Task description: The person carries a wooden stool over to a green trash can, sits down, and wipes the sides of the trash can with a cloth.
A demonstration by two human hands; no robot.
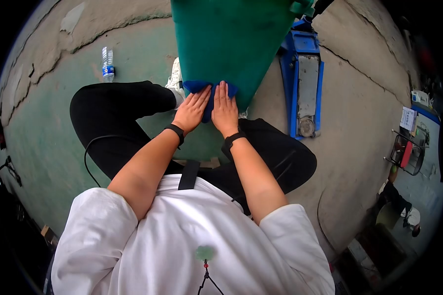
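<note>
A dark blue cloth (209, 107) lies against the lower part of a large green plastic bin (226, 44) in front of me. My left hand (192, 113) rests flat on the cloth's left part, fingers stretched out and pointing up the bin. Beside it, my right hand (224, 112) presses flat on the right part, its fingers straight too. Corners of the cloth stick out past both sets of fingertips. Most of the cloth is hidden under the palms. Both wrists wear black bands.
A blue floor jack (306, 83) stands close to the bin's right side. To the left, a clear plastic bottle (108, 66) is on the cracked, partly green floor (49, 132). My bent knees flank the bin. Another person (398, 199) is at the far right, near a metal-framed chair (407, 153).
</note>
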